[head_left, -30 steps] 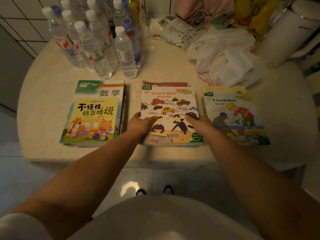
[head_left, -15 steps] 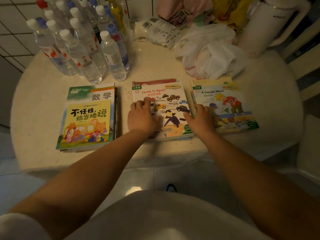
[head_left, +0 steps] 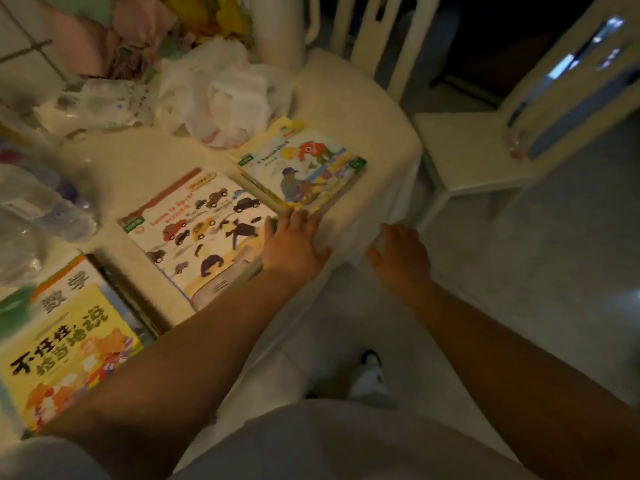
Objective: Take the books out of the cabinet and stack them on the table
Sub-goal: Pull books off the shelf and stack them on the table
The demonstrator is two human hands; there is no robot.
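While the head view is smeared by motion blur, three stacks of books show on the pale round worktop (head_left: 138, 150). Nearest the lower left edge of the frame lies the yellow-covered stack (head_left: 65, 348), its top cover bearing large black Chinese characters, with a green and white book peeking out beneath it. Just beside it, toward the middle, sits the car-cover stack (head_left: 197, 233), whose top book shows small cars and dark figures. Farther right, close to the worktop's edge, is the seaside stack (head_left: 304, 168), touching or nearly touching the car-cover stack at one corner.

Resting at the near right corner of the car-cover stack, the left hand (head_left: 294, 244) lies flat with its fingers (head_left: 301, 216) straight, their tips reaching the near edge of the seaside stack. Off the worktop's rim, the right hand (head_left: 401, 254) hangs over the floor with loosely spread fingers, holding nothing.

Behind the books lie a crumpled white plastic bag (head_left: 225, 95), blurred water bottles (head_left: 41, 206) at the left, and a white jug (head_left: 277, 32). Two white chairs (head_left: 467, 150) stand to the right.
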